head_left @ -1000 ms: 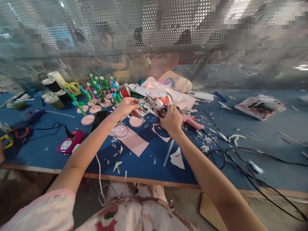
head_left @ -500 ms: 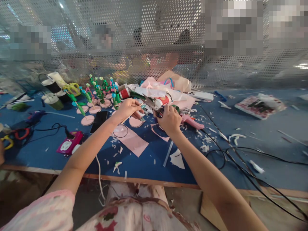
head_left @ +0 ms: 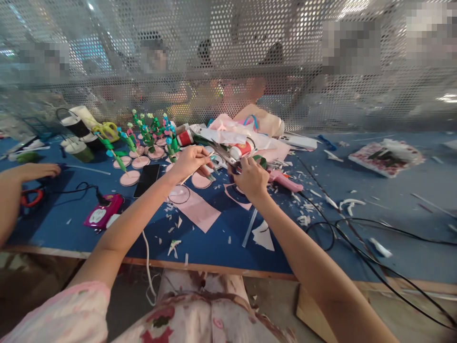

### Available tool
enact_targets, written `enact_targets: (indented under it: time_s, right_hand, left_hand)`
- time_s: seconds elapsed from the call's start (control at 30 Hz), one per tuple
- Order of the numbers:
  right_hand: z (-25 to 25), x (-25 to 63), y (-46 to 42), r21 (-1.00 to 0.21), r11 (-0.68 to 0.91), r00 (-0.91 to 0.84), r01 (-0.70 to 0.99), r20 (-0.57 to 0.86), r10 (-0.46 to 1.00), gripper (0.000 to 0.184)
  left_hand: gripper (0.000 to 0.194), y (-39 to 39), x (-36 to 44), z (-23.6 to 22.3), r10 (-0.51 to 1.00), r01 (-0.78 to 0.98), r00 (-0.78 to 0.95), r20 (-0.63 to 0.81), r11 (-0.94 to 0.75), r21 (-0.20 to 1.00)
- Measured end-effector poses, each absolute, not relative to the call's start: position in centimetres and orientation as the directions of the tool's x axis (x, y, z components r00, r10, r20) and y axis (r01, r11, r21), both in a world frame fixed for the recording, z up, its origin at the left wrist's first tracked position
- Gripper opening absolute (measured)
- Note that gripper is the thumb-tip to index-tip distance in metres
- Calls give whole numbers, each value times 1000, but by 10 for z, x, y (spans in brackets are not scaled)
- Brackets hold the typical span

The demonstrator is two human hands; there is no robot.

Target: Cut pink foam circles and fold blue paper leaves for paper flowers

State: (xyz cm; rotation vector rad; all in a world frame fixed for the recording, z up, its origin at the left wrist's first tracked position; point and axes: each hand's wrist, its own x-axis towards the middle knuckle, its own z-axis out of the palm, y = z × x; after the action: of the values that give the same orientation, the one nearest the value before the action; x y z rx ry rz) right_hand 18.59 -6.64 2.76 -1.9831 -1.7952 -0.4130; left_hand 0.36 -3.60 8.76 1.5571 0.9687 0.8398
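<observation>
My left hand (head_left: pixel 191 164) is closed in a pinch on a thin pale stick (head_left: pixel 185 178), part of which is hidden by the fingers. To its right, my right hand (head_left: pixel 253 178) grips a pair of scissors (head_left: pixel 224 154), their blades pointing up and left towards the left fingertips. Whether the blades touch anything I cannot make out. Under the hands lie a round pink disc (head_left: pixel 201 180) and a pink sheet (head_left: pixel 200 212) with a round outline at one end. A pink glue gun (head_left: pixel 287 182) rests just right of my right hand.
Green and blue craft flowers stand on pink discs (head_left: pixel 129 178) at the left, by a black phone (head_left: pixel 147 180). A magenta power adapter (head_left: pixel 103 211) sits nearer. Another person's hand (head_left: pixel 39 171) reaches in from the left. Black cables (head_left: pixel 357 247) and white scraps (head_left: pixel 264 237) lie right.
The scissor blades have come closer together. Another person's hand has come in at the left over the red-handled tool. My own hands have hardly moved.
</observation>
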Motion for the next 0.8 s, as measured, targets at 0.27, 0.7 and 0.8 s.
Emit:
enact_targets:
  time_s: [0.27, 0.7, 0.8]
  right_hand:
    - [33, 188, -66, -149, -144, 189, 978, 361, 913, 47]
    - [29, 195, -61, -254, -237, 280, 938, 147, 949, 29]
    - [26, 192, -63, -272, -198, 243, 942, 144, 959, 35]
  left_hand:
    - [10, -30, -1, 85, 906, 107, 416, 85, -142, 984]
    - [25, -32, 1, 93, 927, 50, 371, 55, -79, 996]
    - [26, -22, -2, 87, 936, 38, 322, 145, -166, 985]
